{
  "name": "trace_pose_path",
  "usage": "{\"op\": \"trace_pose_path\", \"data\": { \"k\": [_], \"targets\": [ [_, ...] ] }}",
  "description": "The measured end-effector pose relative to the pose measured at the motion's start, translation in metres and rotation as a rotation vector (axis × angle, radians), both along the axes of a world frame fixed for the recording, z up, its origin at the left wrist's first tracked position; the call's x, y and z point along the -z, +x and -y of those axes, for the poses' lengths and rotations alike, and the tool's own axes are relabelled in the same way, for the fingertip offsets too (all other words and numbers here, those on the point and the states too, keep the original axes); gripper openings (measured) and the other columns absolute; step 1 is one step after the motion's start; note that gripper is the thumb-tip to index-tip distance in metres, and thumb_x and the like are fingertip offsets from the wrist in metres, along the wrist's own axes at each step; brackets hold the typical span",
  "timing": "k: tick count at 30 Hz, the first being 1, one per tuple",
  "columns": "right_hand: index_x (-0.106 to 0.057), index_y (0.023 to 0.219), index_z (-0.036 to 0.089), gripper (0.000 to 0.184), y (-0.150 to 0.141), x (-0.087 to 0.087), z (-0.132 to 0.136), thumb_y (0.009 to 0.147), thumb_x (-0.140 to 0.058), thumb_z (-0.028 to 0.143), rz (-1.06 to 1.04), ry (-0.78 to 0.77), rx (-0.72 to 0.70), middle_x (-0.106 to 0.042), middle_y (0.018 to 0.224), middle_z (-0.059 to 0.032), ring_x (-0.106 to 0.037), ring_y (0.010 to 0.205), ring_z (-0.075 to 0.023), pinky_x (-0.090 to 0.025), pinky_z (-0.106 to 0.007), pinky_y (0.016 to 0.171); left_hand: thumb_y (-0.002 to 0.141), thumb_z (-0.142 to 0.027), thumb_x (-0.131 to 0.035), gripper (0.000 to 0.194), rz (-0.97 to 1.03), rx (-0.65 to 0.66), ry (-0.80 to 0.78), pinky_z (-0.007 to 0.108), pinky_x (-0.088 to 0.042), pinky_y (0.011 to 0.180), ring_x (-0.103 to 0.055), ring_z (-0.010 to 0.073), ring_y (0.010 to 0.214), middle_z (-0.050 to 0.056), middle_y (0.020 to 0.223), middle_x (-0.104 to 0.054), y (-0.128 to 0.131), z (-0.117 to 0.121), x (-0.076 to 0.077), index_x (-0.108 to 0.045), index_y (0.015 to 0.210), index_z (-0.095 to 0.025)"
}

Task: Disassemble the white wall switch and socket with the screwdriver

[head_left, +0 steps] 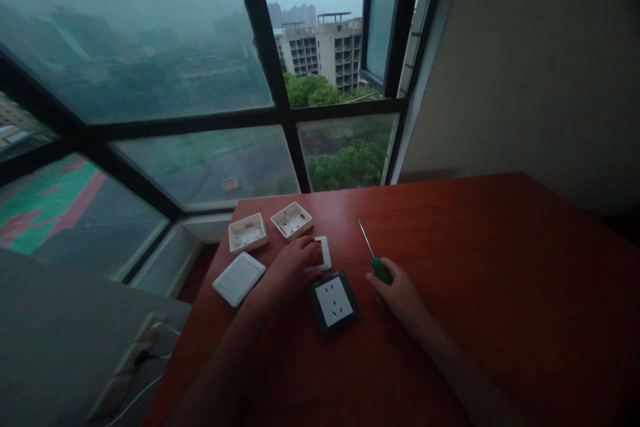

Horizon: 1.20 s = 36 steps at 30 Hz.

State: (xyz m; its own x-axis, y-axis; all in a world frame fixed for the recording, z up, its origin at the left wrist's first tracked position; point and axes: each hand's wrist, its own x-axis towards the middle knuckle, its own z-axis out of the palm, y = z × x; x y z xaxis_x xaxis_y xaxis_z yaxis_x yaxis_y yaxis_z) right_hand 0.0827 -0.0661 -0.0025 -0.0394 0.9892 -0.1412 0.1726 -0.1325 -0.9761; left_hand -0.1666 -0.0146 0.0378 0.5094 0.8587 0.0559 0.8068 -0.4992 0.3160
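Note:
My right hand (397, 290) is closed around the green handle of a screwdriver (381, 271), its metal shaft slanting up and to the left over the table. My left hand (296, 260) is closed on a white switch-plate frame (326, 252), with fingers over its left side and part of it covered. Between the hands, nearer to me, lies a wall socket (334, 301) with a white face and a dark surround. Left of my left hand is a flat white plate (239, 278). Two open white mounting boxes, a left one (249, 232) and a right one (292, 220), sit beyond it.
The reddish-brown table (465, 247) reaches towards a plain wall (520, 80) on the right. Dark-framed windows (285, 115) stand behind it, one pane swung open. Beyond the table's left edge, a power outlet (141, 355) with plugged-in cords is on the low wall.

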Motion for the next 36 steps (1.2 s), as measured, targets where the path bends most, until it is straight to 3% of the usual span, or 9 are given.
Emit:
{"op": "trace_pose_path", "data": {
  "k": [8, 18, 24, 28, 32, 36],
  "targets": [
    [-0.046, 0.075, 0.022, 0.021, -0.001, -0.001, 0.002, 0.079, -0.057, 0.040, -0.005, 0.004, -0.019, -0.044, 0.060, 0.0076, -0.046, 0.047, -0.0110, -0.036, -0.024, 0.044, 0.078, -0.029, -0.071, 0.044, -0.032, -0.026, 0.040, 0.042, -0.043, 0.098, -0.051, 0.0288, 0.122, 0.012, 0.132, -0.052, 0.004, -0.001, 0.003, -0.054, 0.118, -0.021],
    [-0.045, 0.074, 0.023, 0.023, -0.002, -0.001, 0.003, 0.079, -0.057, 0.041, -0.006, 0.014, -0.037, -0.044, 0.059, 0.0075, -0.046, 0.048, -0.0117, -0.036, -0.024, 0.044, 0.067, -0.043, -0.078, 0.065, -0.016, -0.072, 0.063, 0.043, -0.046, 0.095, -0.056, 0.0303, 0.112, 0.013, 0.121, -0.054, 0.013, -0.011, 0.006, -0.053, 0.122, -0.019],
    [-0.046, 0.075, 0.022, 0.021, -0.002, 0.000, 0.003, 0.080, -0.057, 0.039, 0.001, 0.021, -0.038, -0.044, 0.062, 0.0066, -0.047, 0.050, -0.0115, -0.037, -0.024, 0.046, 0.072, -0.044, -0.075, 0.071, 0.078, -0.088, 0.091, 0.045, -0.042, 0.102, -0.049, 0.0316, 0.123, 0.015, 0.135, -0.046, 0.016, -0.011, 0.006, -0.046, 0.131, -0.018],
    [-0.045, 0.075, 0.023, 0.021, -0.002, 0.003, 0.002, 0.079, -0.057, 0.040, 0.002, 0.022, -0.030, -0.043, 0.062, 0.0063, -0.045, 0.050, -0.0116, -0.037, -0.024, 0.045, 0.077, -0.040, -0.069, 0.064, 0.119, -0.116, 0.122, 0.046, -0.044, 0.100, -0.051, 0.0308, 0.119, 0.014, 0.129, -0.049, 0.018, -0.011, 0.001, -0.045, 0.132, -0.017],
    [-0.046, 0.074, 0.023, 0.021, -0.002, 0.002, 0.003, 0.078, -0.058, 0.040, 0.018, 0.035, -0.028, -0.044, 0.063, 0.0056, -0.045, 0.051, -0.0121, -0.036, -0.024, 0.046, 0.075, -0.040, -0.072, 0.067, 0.139, -0.099, 0.150, 0.048, -0.043, 0.101, -0.049, 0.0324, 0.121, 0.016, 0.129, -0.050, 0.021, 0.001, -0.009, -0.045, 0.131, -0.016],
    [-0.049, 0.073, 0.022, 0.020, -0.001, -0.003, 0.003, 0.078, -0.059, 0.039, 0.036, 0.055, -0.039, -0.047, 0.064, 0.0048, -0.046, 0.056, -0.0133, -0.036, -0.024, 0.049, 0.070, -0.035, -0.074, 0.073, 0.159, -0.086, 0.182, 0.049, -0.045, 0.099, -0.050, 0.0330, 0.119, 0.017, 0.128, -0.051, 0.030, 0.035, -0.018, -0.043, 0.133, -0.015]
  ]
}}
